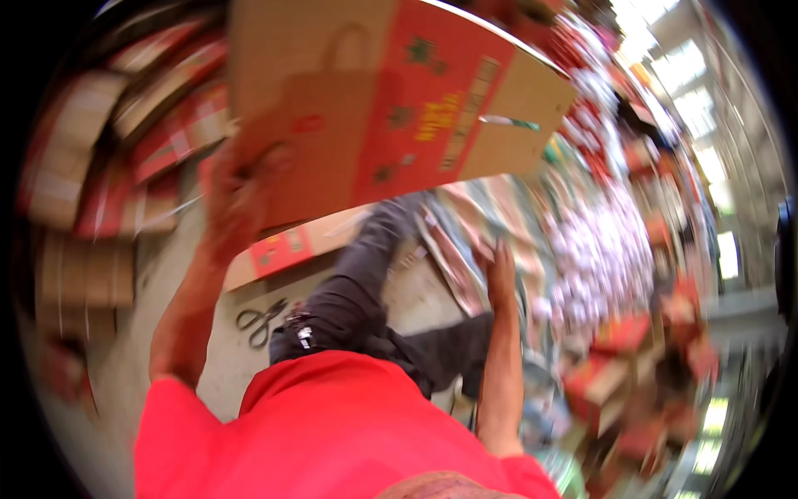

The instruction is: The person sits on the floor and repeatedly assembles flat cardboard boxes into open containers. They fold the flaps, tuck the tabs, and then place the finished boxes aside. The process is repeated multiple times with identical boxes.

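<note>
A large brown and red cardboard carton [332, 125] is raised in front of me, tilted, with one broad printed panel showing. My left hand [237, 195] grips it at its lower left edge. The carton's far side is out of sight, so I cannot tell if it is folded flat. My right hand [497, 270] is apart from the carton, over a striped cloth [490, 212]. Its fingers are blurred but look spread, and nothing shows in them. Below the raised carton lies another brown and red carton [287, 249] on the floor. Black-handled scissors [262, 323] rest beside my leg.
Bundled flat cartons [83, 274] are stacked along the left. To the right is a big blurred heap of white and purple small items [598, 258], with red and white ones behind it. Red and brown boxes [603, 382] lie scattered at the lower right. Windows [698, 108] line the far right wall.
</note>
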A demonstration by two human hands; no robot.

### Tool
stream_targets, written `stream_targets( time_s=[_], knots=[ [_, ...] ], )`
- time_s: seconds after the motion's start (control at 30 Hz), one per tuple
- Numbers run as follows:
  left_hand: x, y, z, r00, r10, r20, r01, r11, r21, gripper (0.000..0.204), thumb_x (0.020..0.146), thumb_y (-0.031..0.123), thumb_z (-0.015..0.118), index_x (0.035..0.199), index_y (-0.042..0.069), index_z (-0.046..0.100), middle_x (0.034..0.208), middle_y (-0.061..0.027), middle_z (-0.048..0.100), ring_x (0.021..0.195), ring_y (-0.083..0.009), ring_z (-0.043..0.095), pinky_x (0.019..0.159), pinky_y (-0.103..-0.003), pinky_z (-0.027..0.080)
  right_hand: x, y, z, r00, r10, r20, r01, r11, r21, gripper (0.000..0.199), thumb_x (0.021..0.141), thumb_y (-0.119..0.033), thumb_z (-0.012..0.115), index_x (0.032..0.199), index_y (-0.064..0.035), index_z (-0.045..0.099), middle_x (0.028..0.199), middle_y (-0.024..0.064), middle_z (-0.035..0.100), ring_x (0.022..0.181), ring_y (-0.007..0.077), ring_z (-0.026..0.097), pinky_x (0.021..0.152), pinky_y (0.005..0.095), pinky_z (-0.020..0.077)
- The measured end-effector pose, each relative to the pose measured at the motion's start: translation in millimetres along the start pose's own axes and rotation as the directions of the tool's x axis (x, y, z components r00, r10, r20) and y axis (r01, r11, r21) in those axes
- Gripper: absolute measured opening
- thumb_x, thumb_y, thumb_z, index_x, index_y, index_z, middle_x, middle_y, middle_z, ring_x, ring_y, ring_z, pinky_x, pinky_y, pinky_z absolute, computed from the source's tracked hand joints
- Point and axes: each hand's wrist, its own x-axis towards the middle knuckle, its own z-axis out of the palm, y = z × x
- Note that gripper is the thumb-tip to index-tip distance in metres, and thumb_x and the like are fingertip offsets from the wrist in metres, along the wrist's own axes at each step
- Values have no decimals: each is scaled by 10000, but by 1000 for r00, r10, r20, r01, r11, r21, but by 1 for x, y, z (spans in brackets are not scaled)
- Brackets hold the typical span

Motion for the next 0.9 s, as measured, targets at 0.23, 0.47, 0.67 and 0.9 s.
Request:
stream_targets(
  time_s=[0.23,0.47,0.67,0.9],
  knots=[
    [2,-96,99,944,-232,236,291,922,-257,371,1062,175,647,1404,39,604,1197,-30,708,943,-79,648,777,-235,530,-103,-87,-171,863,60,-502,293,751,592,666,1048,-646,466,1492,-151,506,1459,123,584,1369,355,540,1123,590,438],
    [4,-159,161,748,-388,538,632,664,-400,334,1085,222,623,1365,42,600,1276,-95,715,1135,-171,703,957,-338,588,-262,-71,-261,577,-111,-809,543,792,279,620,1079,-510,495,1552,-109,488,1599,68,512,1414,261,527,1183,467,420],
    [-10,-202,214,658,-357,663,729,520,-444,356,1105,237,577,1407,49,569,1299,-88,705,1145,-182,706,980,-347,584,-355,-64,-293,449,-40,-893,238,968,76,596,1066,-427,531,1555,-90,481,1552,70,547,1369,238,557,1157,438,442],
    [-34,-263,270,609,-404,683,722,638,-267,330,1121,278,557,1355,58,635,1234,-30,720,1114,-107,683,962,-288,558,-411,-123,-300,594,104,-798,-210,977,-28,581,1051,-331,574,1559,-68,473,1498,72,588,1317,212,591,1128,405,469]
  ],
)
